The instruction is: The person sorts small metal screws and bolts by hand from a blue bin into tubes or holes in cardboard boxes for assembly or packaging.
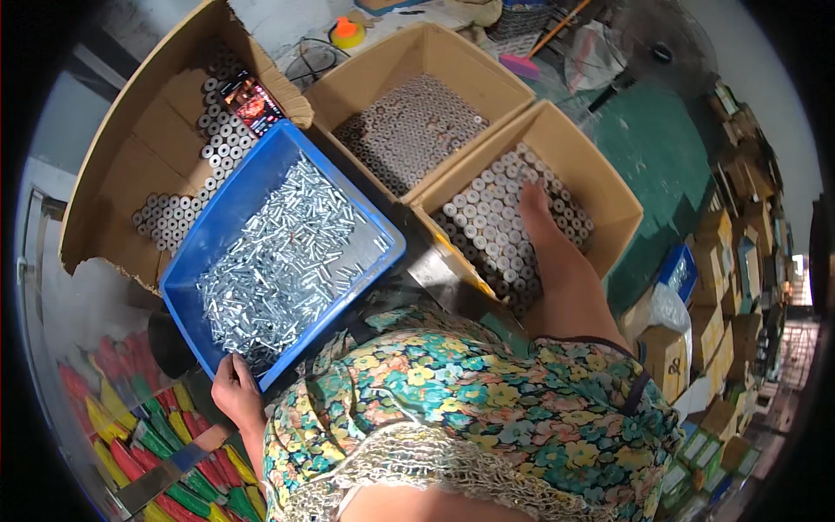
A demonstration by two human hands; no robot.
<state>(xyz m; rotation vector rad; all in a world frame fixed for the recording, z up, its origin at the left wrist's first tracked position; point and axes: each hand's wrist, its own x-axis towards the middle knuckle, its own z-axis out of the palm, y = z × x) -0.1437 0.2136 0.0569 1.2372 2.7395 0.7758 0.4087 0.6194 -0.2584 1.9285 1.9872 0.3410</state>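
Three cardboard boxes (557, 139) crowded around one blue bin (217, 230). Left hand (233, 387) curled on bin's near edge; right hand (532, 204) flat on metal sleeves (487, 226).

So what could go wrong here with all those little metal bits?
The blue bin looks tilted and is piled with loose silver screws, and only the left hand grips its corner; if it slips, they could spill. The right hand reaches into a cardboard box of tightly packed upright metal pieces; a bump might knock them over, and hard metal edges might scratch bare fingers.
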